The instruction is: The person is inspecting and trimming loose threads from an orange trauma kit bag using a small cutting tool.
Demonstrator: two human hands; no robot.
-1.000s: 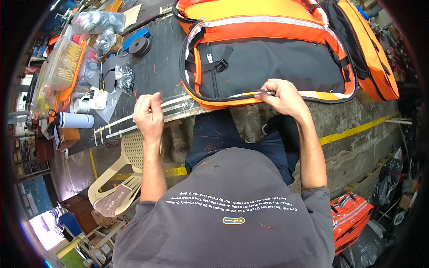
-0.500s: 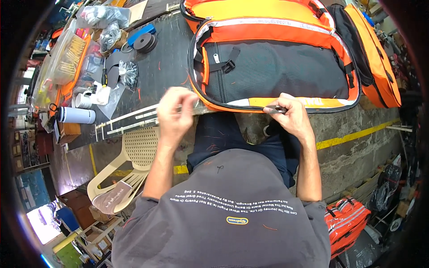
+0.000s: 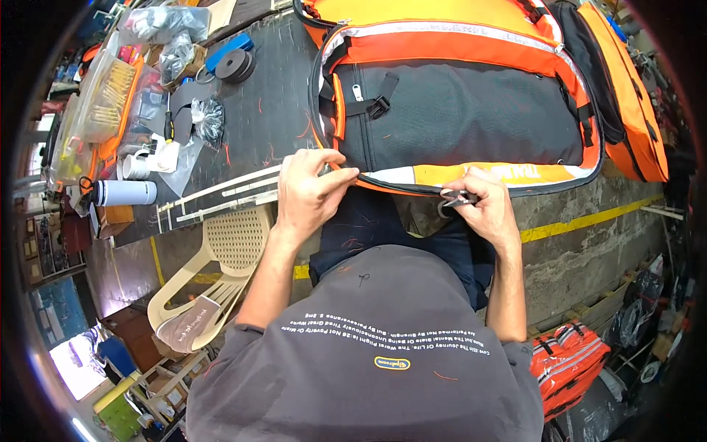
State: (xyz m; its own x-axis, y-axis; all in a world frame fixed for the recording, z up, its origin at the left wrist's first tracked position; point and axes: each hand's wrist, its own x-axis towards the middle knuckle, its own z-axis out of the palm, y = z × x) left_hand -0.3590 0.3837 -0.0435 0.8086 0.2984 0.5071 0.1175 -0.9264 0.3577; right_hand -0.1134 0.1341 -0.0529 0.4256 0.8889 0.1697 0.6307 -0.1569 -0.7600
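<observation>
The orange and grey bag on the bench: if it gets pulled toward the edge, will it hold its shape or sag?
The bag is fabric and lies flat, so it would likely sag. Its near edge bends where the left hand pinches it, suggesting soft sides. It is large, so it would probably drag rather than slide.

The orange-and-black bag [image 3: 456, 110] takes up the whole right half of the tabletop [image 3: 272, 110], its near edge overhanging where both hands grip it. Left of the left hand [image 3: 309, 195] lies a bare dark strip of tabletop, open to pass through. Beyond it, tape rolls [image 3: 234, 65], plastic bags [image 3: 202, 118], a white cup [image 3: 136, 166] and a flask [image 3: 125, 193] crowd the far left.
</observation>
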